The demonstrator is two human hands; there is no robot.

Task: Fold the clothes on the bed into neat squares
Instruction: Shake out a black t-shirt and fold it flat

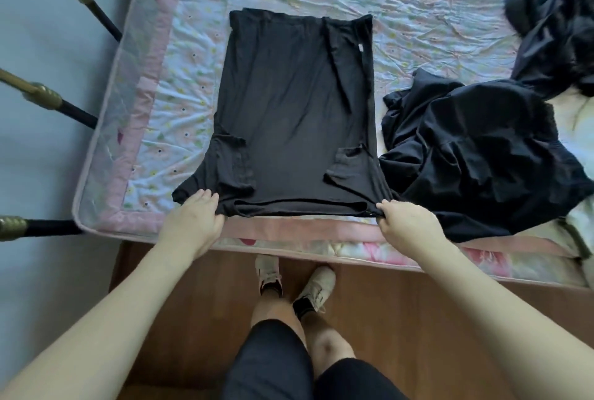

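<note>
I can read no words, brands or numbers from here; the one small white tag (361, 47) on the black shirt (289, 116), near its far right corner, is too small and blurred to make out.

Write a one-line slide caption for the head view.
Both hands, left and right, grip the near corners of a black shirt spread on the bed, unfolded clothes beside it.
</note>
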